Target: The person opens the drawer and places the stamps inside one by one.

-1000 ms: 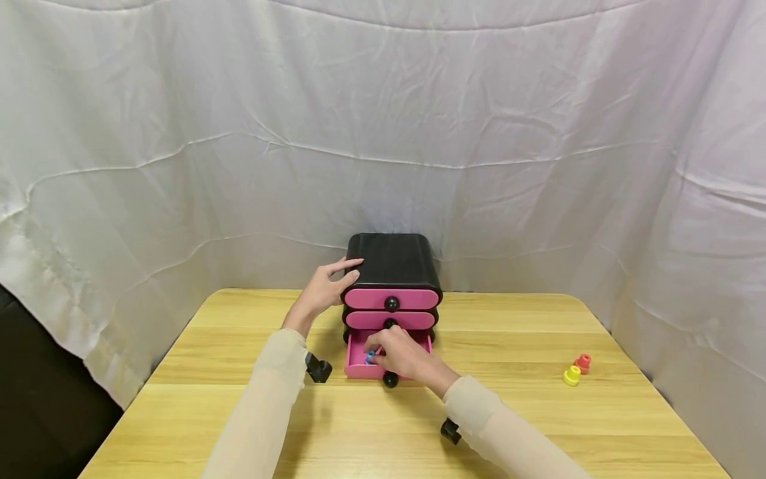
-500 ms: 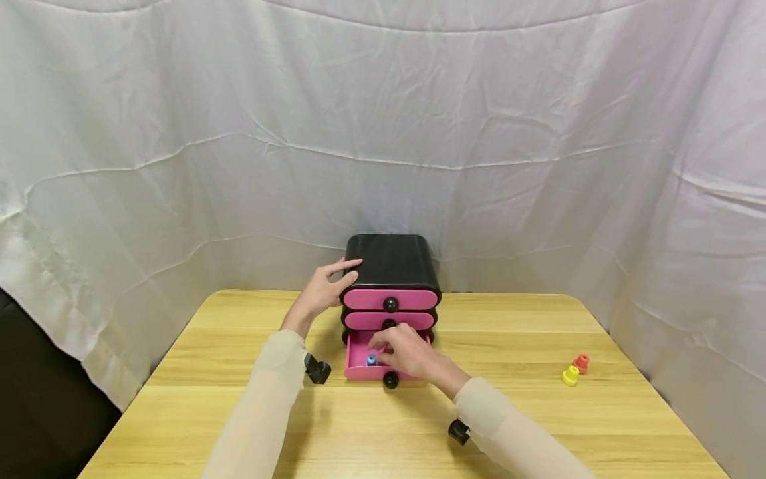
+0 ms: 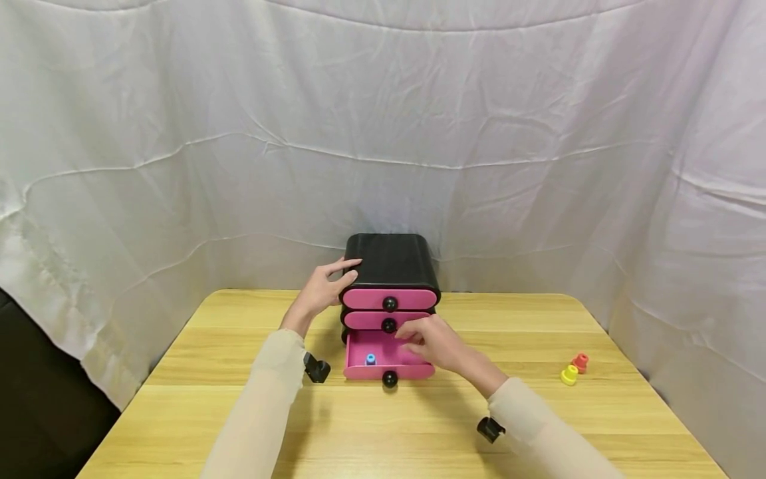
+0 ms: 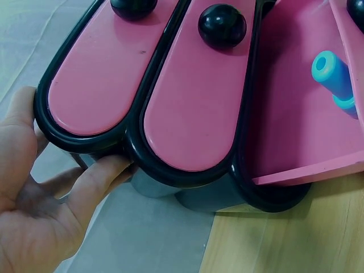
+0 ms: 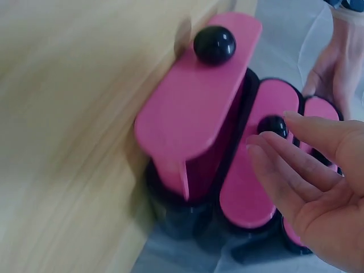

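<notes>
At frame centre, the left hand [image 3: 321,290] braces the black cabinet [image 3: 391,261], fingers spread flat. Right hand [image 3: 435,342], relaxed and empty, hovers above the open bottom drawer [image 3: 389,359] holding a blue piece [image 3: 371,359]. Best push squarely on the knob [image 3: 389,379], keeping that brace.

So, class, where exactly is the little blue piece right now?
In the head view, the blue piece stands in the open bottom drawer, at its left end, just left of the right hand and behind the drawer's black knob.
</notes>
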